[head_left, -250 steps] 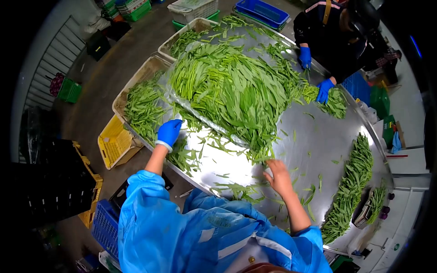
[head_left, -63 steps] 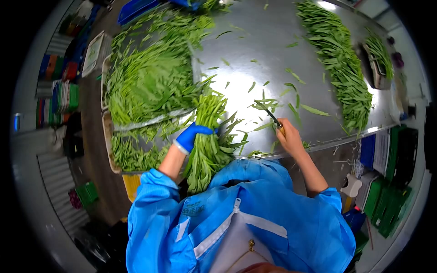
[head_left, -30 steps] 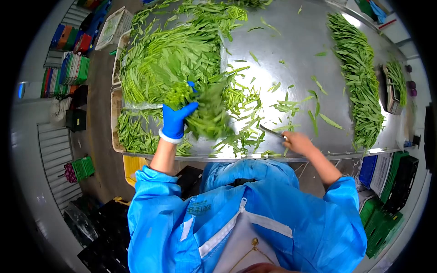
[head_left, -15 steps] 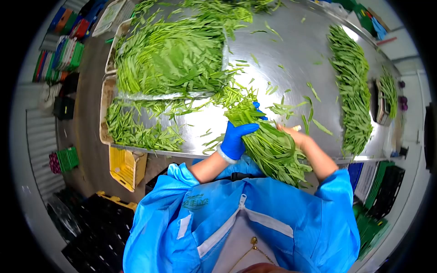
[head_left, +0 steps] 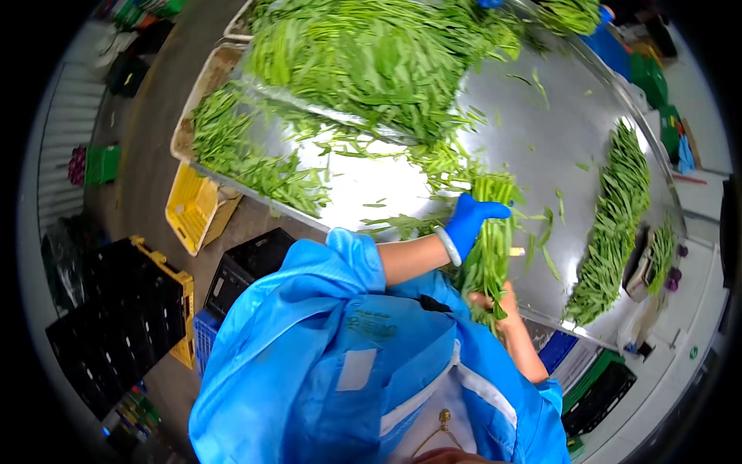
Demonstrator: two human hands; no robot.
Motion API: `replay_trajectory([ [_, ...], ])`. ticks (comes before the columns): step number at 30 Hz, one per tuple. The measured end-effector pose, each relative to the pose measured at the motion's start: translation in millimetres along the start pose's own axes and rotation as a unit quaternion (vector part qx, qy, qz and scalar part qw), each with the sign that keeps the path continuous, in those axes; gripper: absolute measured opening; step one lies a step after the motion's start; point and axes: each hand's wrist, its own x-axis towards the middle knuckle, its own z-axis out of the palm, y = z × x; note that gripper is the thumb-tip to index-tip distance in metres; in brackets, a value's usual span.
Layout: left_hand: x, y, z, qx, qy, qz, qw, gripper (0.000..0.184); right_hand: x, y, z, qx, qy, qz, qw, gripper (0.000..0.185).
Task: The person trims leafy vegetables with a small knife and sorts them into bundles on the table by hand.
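My left hand (head_left: 469, 226), in a blue glove, is closed around the stem end of a bunch of water spinach (head_left: 491, 251). The bunch is nearly upright in view, stems toward the table and leaves toward my body. Lower down, my bare right hand (head_left: 498, 304) has its fingers around the leafy end, partly covered by leaves. A small pale object (head_left: 516, 251) shows beside the bunch; I cannot make out what it is. Loose stems and leaves (head_left: 444, 162) lie just beyond my left hand.
On the metal table (head_left: 533, 116) are a large heap of greens (head_left: 363, 62) on clear plastic, a smaller pile (head_left: 239, 147) at left and a long row (head_left: 618, 224) at right. A yellow crate (head_left: 193, 209) and black crates (head_left: 247, 267) stand below. Another person's blue-gloved hand (head_left: 605, 15) shows far off.
My view has turned, so the table appears tilted. The bunch has swung from slanting to nearly upright. My right hand has moved from beside its middle down to the leafy end.
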Motion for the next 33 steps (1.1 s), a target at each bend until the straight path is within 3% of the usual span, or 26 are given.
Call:
replay_trajectory([
  [1, 1, 3, -2, -0.007, -0.021, 0.022, 1.000, 0.030, 12, -3, -8, -0.008, -0.014, -0.052, 0.998, 0.059],
  [4, -2, 15, -11, -0.039, -0.053, 0.038, 0.997, 0.034, 19, -29, -28, -0.118, -0.019, -0.122, 0.985, 0.065],
  [5, -5, 17, -16, -0.055, -0.048, 0.027, 0.997, 0.034, 9, -38, -21, -0.058, -0.034, -0.081, 0.994, 0.078],
  [6, -7, 19, -21, -0.068, -0.048, 0.015, 0.996, 0.034, 8, -23, -22, -0.043, -0.058, -0.113, 0.991, 0.096],
  [8, -10, 17, -33, -0.071, -0.050, 0.008, 0.996, 0.031, 4, 0, -21, 0.079, -0.147, -0.064, 0.984, 0.110],
  [9, -10, 16, -36, -0.079, -0.045, 0.011, 0.996, 0.031, 10, 10, -19, 0.030, -0.152, -0.048, 0.987, 0.115],
  [11, -10, 13, -40, -0.088, -0.051, 0.000, 0.995, 0.036, 6, 6, -6, -0.028, -0.160, 0.059, 0.985, 0.101],
  [13, -7, 20, -41, -0.083, -0.107, 0.000, 0.991, 0.041, 11, 0, 10, -0.063, -0.142, 0.030, 0.987, 0.088],
  [15, 2, 25, -45, -0.060, -0.174, 0.018, 0.983, 0.051, 16, 10, 16, 0.009, -0.071, -0.080, 0.994, 0.078],
  [16, -6, 40, -43, -0.048, -0.197, -0.005, 0.979, 0.054, 18, 0, 10, -0.102, -0.034, -0.145, 0.984, 0.072],
  [17, 12, 27, -63, -0.073, -0.237, 0.047, 0.968, 0.058, 19, -18, 2, -0.150, -0.033, -0.148, 0.977, 0.073],
  [18, 19, 27, -88, -0.108, -0.264, 0.005, 0.958, 0.064, 20, -36, -6, -0.199, -0.031, -0.147, 0.968, 0.074],
  [20, 15, 47, -98, -0.091, -0.227, -0.001, 0.970, 0.078, 28, -44, -16, -0.069, -0.053, -0.173, 0.981, 0.073],
  [21, 29, 40, -117, -0.244, -0.302, -0.009, 0.921, 0.064, 52, -21, -27, -0.015, -0.061, -0.087, 0.994, 0.071],
  [22, 45, 31, -131, -0.106, -0.212, 0.023, 0.971, 0.073, 76, 7, -37, 0.043, -0.071, 0.001, 0.997, 0.070],
  [23, 59, 6, -162, 0.010, -0.137, -0.036, 0.990, 0.078, 90, 11, -40, -0.127, -0.001, 0.017, 0.992, 0.069],
  [25, 57, -1, -175, 0.179, -0.026, -0.107, 0.978, 0.085, 116, 3, -37, -0.454, 0.124, 0.046, 0.881, 0.067],
  [26, 47, 9, -166, 0.230, 0.006, -0.122, 0.965, 0.089, 116, -3, -41, -0.367, 0.084, -0.041, 0.925, 0.066],
  [28, 46, 10, -176, 0.181, -0.018, -0.097, 0.979, 0.088, 94, -3, -45, -0.173, -0.004, -0.192, 0.966, 0.063],
  [29, 49, 9, -178, 0.158, -0.037, -0.101, 0.982, 0.087, 94, -3, -43, -0.178, 0.024, -0.138, 0.974, 0.064],
  [30, 50, 10, -174, 0.134, -0.057, -0.103, 0.984, 0.087, 96, -6, -46, -0.299, 0.061, -0.106, 0.946, 0.066],
  [32, 51, 11, -163, 0.114, -0.064, -0.124, 0.984, 0.083, 102, -20, -52, -0.526, 0.132, -0.043, 0.839, 0.069],
  [33, 51, 14, -160, 0.182, -0.052, -0.105, 0.976, 0.079, 97, -26, -59, -0.446, 0.073, -0.117, 0.884, 0.074],
])
